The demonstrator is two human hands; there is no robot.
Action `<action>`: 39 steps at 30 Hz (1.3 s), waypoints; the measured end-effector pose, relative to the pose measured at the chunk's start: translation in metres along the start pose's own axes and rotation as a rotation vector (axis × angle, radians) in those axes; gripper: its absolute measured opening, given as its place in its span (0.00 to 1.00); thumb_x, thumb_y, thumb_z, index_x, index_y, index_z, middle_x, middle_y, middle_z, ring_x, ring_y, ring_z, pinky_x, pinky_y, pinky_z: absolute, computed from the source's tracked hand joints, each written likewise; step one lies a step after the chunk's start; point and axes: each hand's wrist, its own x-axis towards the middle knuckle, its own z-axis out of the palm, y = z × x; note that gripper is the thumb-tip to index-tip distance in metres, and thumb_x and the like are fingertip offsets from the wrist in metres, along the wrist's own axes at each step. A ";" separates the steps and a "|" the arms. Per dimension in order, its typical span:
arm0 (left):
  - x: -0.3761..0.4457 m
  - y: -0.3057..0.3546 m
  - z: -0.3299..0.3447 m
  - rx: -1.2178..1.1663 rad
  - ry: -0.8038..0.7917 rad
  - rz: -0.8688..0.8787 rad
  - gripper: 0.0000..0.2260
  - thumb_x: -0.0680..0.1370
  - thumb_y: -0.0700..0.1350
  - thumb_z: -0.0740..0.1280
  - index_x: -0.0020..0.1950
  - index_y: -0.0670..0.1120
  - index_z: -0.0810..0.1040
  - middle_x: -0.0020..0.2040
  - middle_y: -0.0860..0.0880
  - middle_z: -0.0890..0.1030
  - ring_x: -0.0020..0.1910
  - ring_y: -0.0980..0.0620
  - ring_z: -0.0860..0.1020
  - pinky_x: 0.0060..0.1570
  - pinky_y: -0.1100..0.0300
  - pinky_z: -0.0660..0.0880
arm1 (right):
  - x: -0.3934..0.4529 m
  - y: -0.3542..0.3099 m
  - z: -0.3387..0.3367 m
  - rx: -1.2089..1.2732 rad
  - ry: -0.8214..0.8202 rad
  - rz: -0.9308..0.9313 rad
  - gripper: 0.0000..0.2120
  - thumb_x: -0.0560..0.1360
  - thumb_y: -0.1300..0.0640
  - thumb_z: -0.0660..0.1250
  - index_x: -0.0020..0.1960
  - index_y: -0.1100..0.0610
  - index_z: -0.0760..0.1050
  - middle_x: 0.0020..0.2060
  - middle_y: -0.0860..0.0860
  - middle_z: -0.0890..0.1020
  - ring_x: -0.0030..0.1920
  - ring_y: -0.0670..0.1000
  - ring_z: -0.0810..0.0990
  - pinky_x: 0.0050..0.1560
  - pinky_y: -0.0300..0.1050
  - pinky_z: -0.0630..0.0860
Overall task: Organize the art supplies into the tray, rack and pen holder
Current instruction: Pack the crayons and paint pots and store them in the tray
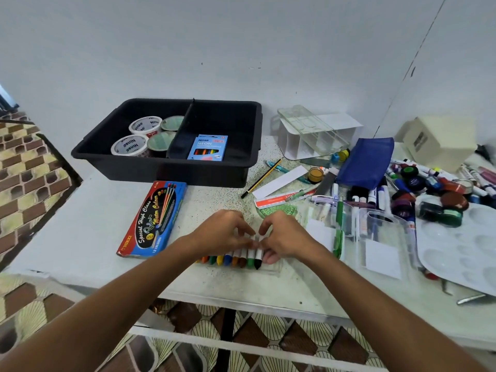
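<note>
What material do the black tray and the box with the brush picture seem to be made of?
The black tray looks like moulded plastic: smooth matte walls, rounded corners and a rolled rim. The box with the brush picture appears to be glossy printed cardboard, with flat faces and sharp folded edges.

Speckled table [214, 200] (tray [166, 170], supplies)

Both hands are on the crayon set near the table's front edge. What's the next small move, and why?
Probably lift the clear sleeve of coloured crayons with both hands, left and right, toward the black plastic tray's right compartment. Fingers of both are already curled on it, and the blue neon crayon box already lies there with room beside it.
</note>
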 end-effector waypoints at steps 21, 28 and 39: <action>-0.023 -0.006 -0.003 0.244 -0.075 0.300 0.28 0.71 0.65 0.65 0.59 0.45 0.81 0.57 0.46 0.80 0.55 0.49 0.77 0.49 0.56 0.75 | 0.006 0.001 0.003 -0.100 0.070 -0.115 0.08 0.71 0.69 0.72 0.34 0.61 0.79 0.34 0.63 0.83 0.33 0.58 0.84 0.38 0.51 0.83; -0.006 -0.009 -0.010 0.134 -0.122 0.087 0.27 0.66 0.61 0.75 0.60 0.49 0.79 0.59 0.53 0.77 0.58 0.55 0.72 0.55 0.59 0.70 | 0.009 -0.006 0.007 -0.277 0.130 -0.251 0.05 0.72 0.68 0.69 0.44 0.63 0.82 0.37 0.58 0.81 0.37 0.56 0.82 0.42 0.49 0.83; 0.004 -0.014 -0.015 0.079 -0.236 -0.023 0.37 0.56 0.75 0.68 0.58 0.56 0.80 0.58 0.62 0.73 0.58 0.61 0.70 0.58 0.60 0.68 | -0.003 0.002 -0.026 -0.168 0.151 -0.459 0.08 0.71 0.71 0.63 0.46 0.68 0.79 0.35 0.55 0.78 0.41 0.58 0.81 0.41 0.51 0.78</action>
